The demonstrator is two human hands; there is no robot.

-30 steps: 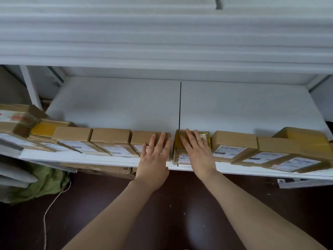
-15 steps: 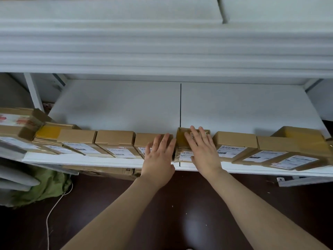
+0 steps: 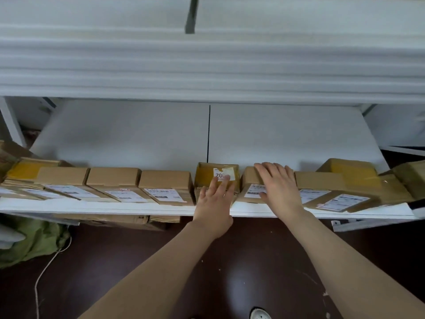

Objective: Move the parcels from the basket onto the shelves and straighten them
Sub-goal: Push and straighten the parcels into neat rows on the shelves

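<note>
A row of brown cardboard parcels with white labels lines the front edge of the white shelf (image 3: pixel 299 143). My left hand (image 3: pixel 215 202) lies flat with straight fingers on the front of a yellow-taped parcel (image 3: pixel 208 174) bearing a small white sticker. My right hand (image 3: pixel 279 186) rests flat on top of the neighbouring plain parcel (image 3: pixel 249 180) to its right. Neither hand grips anything. The basket is out of view.
More parcels (image 3: pixel 165 180) run to the left, and a larger yellow-taped box (image 3: pixel 351 171) stands at the right. Another white shelf (image 3: pixel 207 65) hangs low overhead. Below are a dark floor (image 3: pixel 253 261), a green cloth (image 3: pixel 30 242), a white cord and flattened cardboard.
Both hands have shifted one parcel to the right: the left from the plain box onto the yellow-taped one, the right onto the box beside it.
</note>
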